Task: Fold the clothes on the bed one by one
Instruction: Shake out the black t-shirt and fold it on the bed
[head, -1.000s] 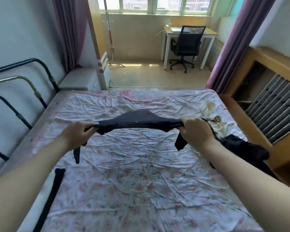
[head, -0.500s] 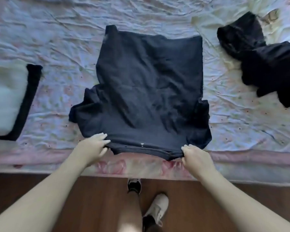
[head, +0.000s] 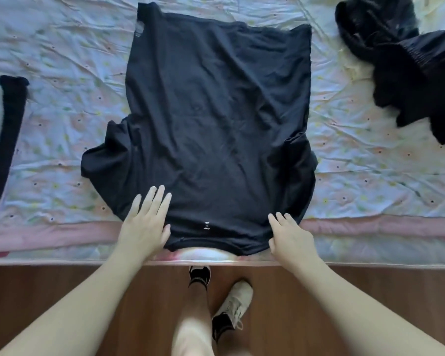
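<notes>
Lying spread out near the foot-side edge of the bed [head: 62, 80], the black T-shirt [head: 216, 119] is resting collar end toward the person, hem toward the far side, still unfolded. The left hand [head: 145, 224] is pressing flat on the shirt's near left corner with its fingers straight and slightly spread, gripping nothing. The right hand [head: 289, 238] is resting on the near right corner with its fingers relaxed and apart — whether the thumb is catching any cloth underneath I cannot tell.

Judging by the layout, the task is sitting at an early stage: this shirt is only being flattened, with both sleeves still sticking out and creases across the body. To the shirt's right, a crumpled dark garment [head: 408, 60] is waiting untouched. To the shirt's left, a white piece with a black edge [head: 5, 140] is lying straight — possibly folded already.

Between the two hands, near the collar, a small white mark [head: 206, 225] is showing, too small to read.
</notes>
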